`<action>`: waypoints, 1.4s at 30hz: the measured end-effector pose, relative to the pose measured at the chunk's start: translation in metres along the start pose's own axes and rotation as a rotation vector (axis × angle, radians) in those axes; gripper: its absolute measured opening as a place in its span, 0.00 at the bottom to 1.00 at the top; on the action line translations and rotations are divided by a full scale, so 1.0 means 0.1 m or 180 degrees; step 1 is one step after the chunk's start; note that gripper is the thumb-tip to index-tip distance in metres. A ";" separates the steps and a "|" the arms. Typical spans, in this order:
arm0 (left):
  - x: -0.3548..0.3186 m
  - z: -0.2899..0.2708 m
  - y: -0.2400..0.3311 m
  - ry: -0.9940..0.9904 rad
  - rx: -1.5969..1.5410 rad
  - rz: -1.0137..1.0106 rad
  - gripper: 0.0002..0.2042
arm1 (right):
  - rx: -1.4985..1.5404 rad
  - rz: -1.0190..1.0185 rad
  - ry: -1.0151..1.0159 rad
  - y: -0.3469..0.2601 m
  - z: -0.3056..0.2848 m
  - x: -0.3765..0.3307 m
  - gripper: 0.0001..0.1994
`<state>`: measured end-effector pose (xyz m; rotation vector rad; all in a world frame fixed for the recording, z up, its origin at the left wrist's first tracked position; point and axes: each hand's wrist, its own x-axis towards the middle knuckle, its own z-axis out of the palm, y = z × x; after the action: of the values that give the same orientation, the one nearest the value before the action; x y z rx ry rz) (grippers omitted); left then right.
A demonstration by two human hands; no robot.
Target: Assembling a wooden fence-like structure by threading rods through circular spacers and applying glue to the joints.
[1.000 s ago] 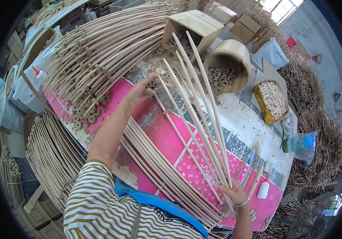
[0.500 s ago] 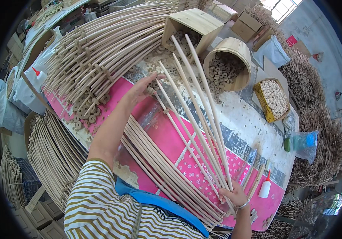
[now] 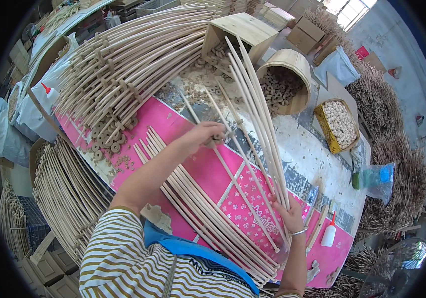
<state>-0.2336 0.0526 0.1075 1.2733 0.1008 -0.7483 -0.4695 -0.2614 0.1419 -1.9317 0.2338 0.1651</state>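
Note:
My right hand (image 3: 291, 217) is closed around the lower part of a fanned bunch of long pale wooden sticks (image 3: 257, 104), which slant away from me. My left hand (image 3: 208, 134) has its fingers closed at a separate stick (image 3: 232, 179) on the pink sheet. Brown wooden rings show at those fingers, partly hidden and slightly blurred. Another wooden ring (image 3: 239, 122) sits around a stick between the bunch and my left hand. Below my left forearm, a row of bare sticks (image 3: 198, 198) lies side by side.
At the far left is a big pile of sticks with rings (image 3: 123, 69). Loose rings fill a wooden box (image 3: 242, 30) and a round tub (image 3: 297, 59). A yellow tray (image 3: 328, 131) holds pale beads. Right of my right hand stands a glue bottle (image 3: 329, 233) with a red tip.
My left hand has moved right and nearer to me, along the sticks. My right hand has shifted slightly up the sheet, and the bunch's far ends have swung right.

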 end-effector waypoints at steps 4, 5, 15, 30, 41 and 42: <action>-0.05 -0.38 0.02 -0.0012 -0.0653 0.0488 0.17 | -0.0117 0.0045 0.0202 -0.02 -0.11 -0.05 0.15; -0.03 -0.45 0.04 0.0067 -0.0822 0.0511 0.17 | 0.0014 0.0274 0.0218 -0.06 -0.13 -0.07 0.15; 0.26 -1.01 0.08 0.0109 -0.1178 0.0992 0.19 | 0.0764 0.1100 -0.0432 -0.29 -0.04 -0.74 0.20; 0.09 -0.99 0.34 -0.0077 -0.0063 0.1059 0.19 | 0.0722 0.1177 -0.0709 -0.22 0.03 -0.84 0.21; 0.12 -0.76 0.39 -0.0111 -0.0235 0.1244 0.23 | 0.1094 0.1128 -0.0665 -0.11 0.05 -0.69 0.19; 0.13 -0.73 0.35 -0.0007 -0.0222 0.1172 0.23 | 0.1094 0.1112 -0.0684 -0.10 0.08 -0.67 0.19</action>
<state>-0.1806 0.1148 0.1072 1.1814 -0.1071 -0.4254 -0.5319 -0.2450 0.1637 -1.5070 0.4259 0.5268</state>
